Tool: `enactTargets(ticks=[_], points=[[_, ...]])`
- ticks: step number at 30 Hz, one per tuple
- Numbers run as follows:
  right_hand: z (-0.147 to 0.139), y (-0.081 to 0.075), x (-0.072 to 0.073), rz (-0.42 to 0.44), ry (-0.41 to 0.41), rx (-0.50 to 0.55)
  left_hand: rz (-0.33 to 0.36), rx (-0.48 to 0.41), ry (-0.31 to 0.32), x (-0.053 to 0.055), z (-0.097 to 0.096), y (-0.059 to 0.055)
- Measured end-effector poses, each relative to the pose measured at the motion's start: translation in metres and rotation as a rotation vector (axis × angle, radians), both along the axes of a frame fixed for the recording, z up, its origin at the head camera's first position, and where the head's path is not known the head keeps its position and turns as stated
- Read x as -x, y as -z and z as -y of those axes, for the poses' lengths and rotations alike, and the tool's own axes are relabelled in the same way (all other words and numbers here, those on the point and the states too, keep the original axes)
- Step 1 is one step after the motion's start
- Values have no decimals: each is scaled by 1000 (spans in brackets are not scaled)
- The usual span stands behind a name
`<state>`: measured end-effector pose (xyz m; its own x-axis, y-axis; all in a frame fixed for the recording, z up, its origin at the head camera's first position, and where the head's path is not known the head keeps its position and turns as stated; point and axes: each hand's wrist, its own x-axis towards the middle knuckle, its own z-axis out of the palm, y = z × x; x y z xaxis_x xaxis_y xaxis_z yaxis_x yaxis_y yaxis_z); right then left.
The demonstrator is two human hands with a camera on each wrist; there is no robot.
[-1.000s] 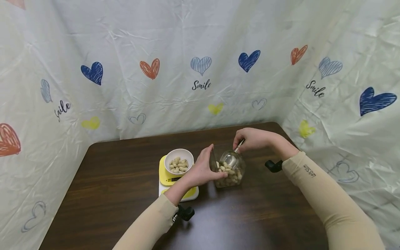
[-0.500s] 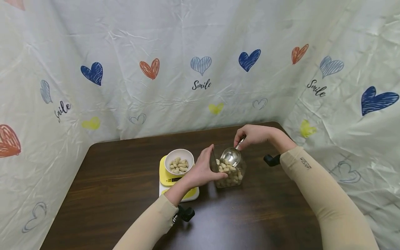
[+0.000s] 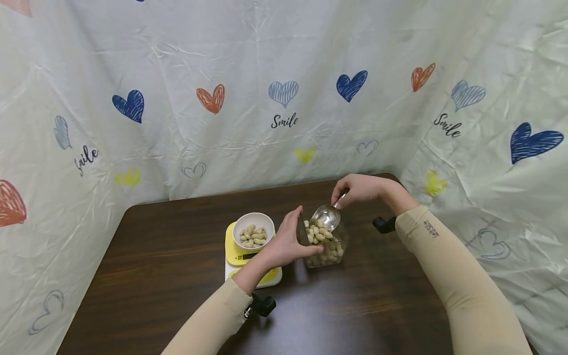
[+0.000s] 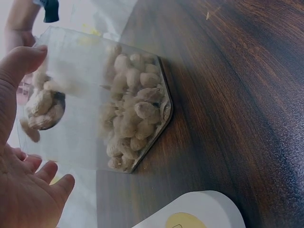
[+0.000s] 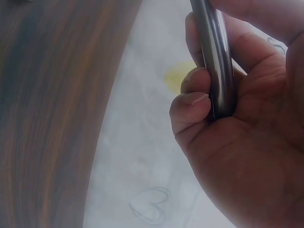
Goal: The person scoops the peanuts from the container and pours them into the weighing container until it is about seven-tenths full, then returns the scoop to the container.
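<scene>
A clear container (image 4: pixel 83 137) of unshelled peanuts (image 3: pixel 317 234) is placed on the surface of the dark wood-grain table (image 3: pixel 177 256), right of its middle and toward the far edge. The container is gripped at its left side by the left hand (image 3: pixel 288 241) — thumb across the near wall, fingers along the far side. The handle (image 5: pixel 218 57) of a metal scoop (image 3: pixel 328 217) is gripped in the curled fingers of the right hand (image 3: pixel 360 189); the scoop is tilted, with its head lowered into the container and against the peanuts. A yellow-and-white kitchen scale (image 3: pixel 232 246) is positioned just left of the container, partly hidden by the left wrist; on it, a white bowl (image 3: pixel 254 221) is supported, partly filled with peanuts. Both arms are covered by beige sleeves (image 3: pixel 439 266). The table's far edge is backed by a pale, heart-printed curtain (image 3: pixel 235 49).
</scene>
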<state>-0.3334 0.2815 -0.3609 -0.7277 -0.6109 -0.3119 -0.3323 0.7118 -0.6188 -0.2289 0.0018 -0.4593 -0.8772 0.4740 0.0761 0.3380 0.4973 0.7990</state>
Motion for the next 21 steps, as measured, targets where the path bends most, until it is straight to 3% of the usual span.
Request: enactTargets(ticks=[12, 21], points=[[-4, 3, 1, 23, -14, 30, 2, -1, -2, 0, 0, 0], [-7, -4, -3, 26, 1, 38, 11, 1, 4, -2, 0, -2]])
